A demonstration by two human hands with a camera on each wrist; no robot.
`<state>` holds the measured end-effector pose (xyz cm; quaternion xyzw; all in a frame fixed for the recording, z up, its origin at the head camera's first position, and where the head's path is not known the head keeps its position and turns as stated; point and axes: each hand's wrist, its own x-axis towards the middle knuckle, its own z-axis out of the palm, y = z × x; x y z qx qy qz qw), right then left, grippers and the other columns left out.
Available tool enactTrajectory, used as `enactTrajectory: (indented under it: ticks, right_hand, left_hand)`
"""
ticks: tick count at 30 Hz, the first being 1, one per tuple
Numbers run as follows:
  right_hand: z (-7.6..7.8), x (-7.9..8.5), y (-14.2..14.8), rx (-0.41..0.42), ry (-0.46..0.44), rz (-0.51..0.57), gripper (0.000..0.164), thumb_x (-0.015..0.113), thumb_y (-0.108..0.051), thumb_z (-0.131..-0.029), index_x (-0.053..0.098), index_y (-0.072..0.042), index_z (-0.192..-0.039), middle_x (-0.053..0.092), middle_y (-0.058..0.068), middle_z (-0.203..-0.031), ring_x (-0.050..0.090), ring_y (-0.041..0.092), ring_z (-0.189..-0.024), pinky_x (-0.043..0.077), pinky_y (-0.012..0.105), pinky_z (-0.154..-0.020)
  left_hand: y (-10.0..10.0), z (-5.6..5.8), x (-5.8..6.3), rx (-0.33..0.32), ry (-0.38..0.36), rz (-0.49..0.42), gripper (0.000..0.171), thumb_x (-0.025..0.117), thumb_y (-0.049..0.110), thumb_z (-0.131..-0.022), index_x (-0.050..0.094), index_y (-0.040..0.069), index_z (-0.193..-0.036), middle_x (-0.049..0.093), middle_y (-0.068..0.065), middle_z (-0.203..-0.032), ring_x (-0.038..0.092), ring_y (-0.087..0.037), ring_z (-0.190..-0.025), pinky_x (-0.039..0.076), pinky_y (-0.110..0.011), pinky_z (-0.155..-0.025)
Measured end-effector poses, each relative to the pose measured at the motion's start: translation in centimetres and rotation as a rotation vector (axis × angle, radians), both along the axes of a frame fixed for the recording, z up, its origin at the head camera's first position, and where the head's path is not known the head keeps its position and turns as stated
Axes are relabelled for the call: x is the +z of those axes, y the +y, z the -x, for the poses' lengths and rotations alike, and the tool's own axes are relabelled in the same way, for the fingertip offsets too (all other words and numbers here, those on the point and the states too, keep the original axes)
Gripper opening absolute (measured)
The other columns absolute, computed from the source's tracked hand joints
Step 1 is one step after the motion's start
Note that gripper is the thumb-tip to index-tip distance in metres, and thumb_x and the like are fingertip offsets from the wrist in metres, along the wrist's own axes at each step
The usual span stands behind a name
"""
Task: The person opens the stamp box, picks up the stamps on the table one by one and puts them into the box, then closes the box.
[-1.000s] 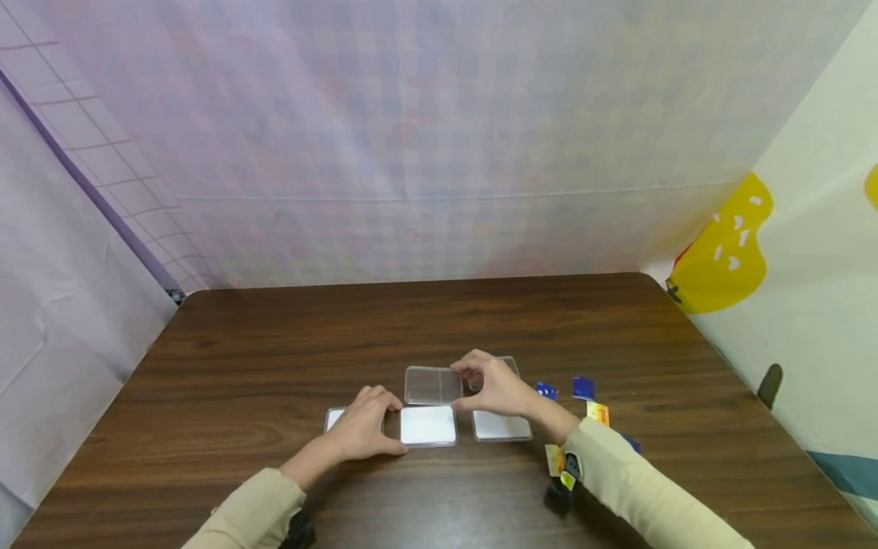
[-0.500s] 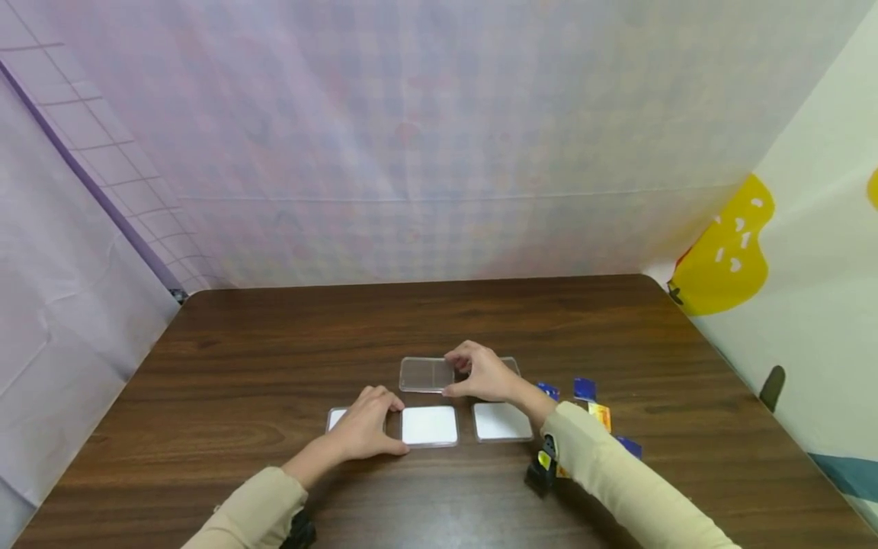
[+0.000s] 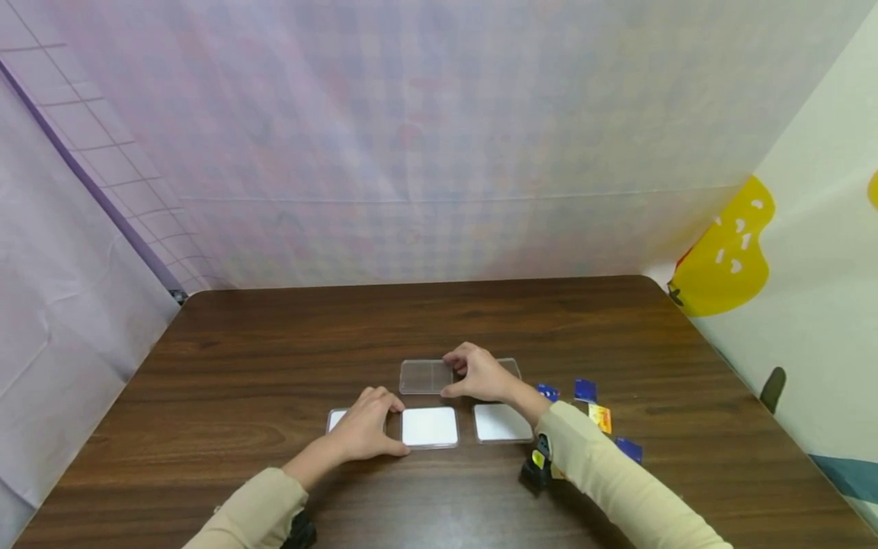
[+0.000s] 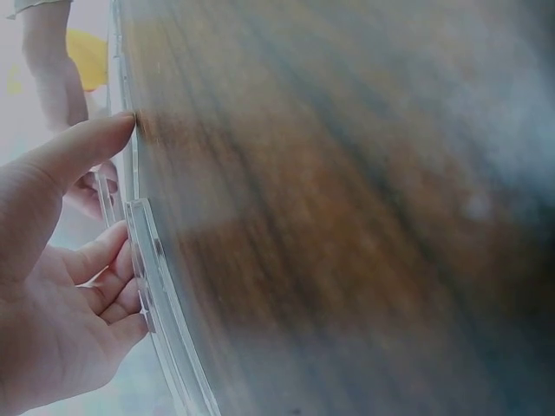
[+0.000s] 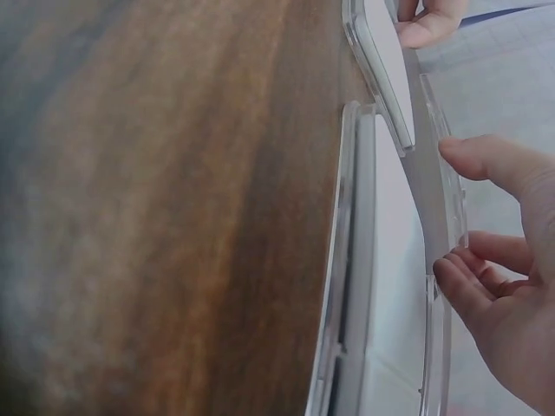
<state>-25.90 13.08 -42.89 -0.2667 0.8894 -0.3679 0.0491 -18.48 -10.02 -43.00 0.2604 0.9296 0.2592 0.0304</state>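
Head: clear case (image 3: 417,377) (thin, rectangular).

The clear case (image 3: 417,377), a thin see-through rectangle with rounded corners and a line across it, sits level in the far row, its right end in the right grip (image 3: 478,374). Just nearer, the middle case (image 3: 429,426), white within clear edges, lies flat, its left corners at the left grip (image 3: 365,427). The left case (image 3: 335,418), also white, is mostly hidden.
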Motion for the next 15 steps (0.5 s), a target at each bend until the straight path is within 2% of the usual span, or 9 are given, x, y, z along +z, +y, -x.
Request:
enactTrajectory:
  ticks: [8, 15]
  right_hand:
    - [0.12, 0.22, 0.0, -0.015, -0.012, -0.041, 0.057, 0.081, -0.017, -0.063, 0.058, 0.008, -0.109, 0.056, 0.013, -0.101, 0.059, 0.023, -0.088, 0.051, 0.024, -0.074]
    - [0.31, 0.35, 0.0, 0.004, -0.014, -0.064, 0.059, 0.081, -0.018, -0.064, 0.057, 0.009, -0.11, 0.055, 0.014, -0.101, 0.058, 0.024, -0.089, 0.051, 0.025, -0.074]
  left_hand:
    - [-0.05, 0.02, -0.1, -0.005, 0.002, 0.002, 0.054, 0.08, 0.032, -0.062, 0.059, 0.002, -0.101, 0.053, -0.004, -0.094, 0.045, -0.019, -0.091, 0.043, -0.036, -0.08]
    - [-0.05, 0.02, -0.09, -0.007, 0.006, 0.0, 0.054, 0.081, 0.032, -0.061, 0.059, 0.002, -0.1, 0.053, -0.003, -0.093, 0.045, -0.018, -0.09, 0.043, -0.035, -0.079]
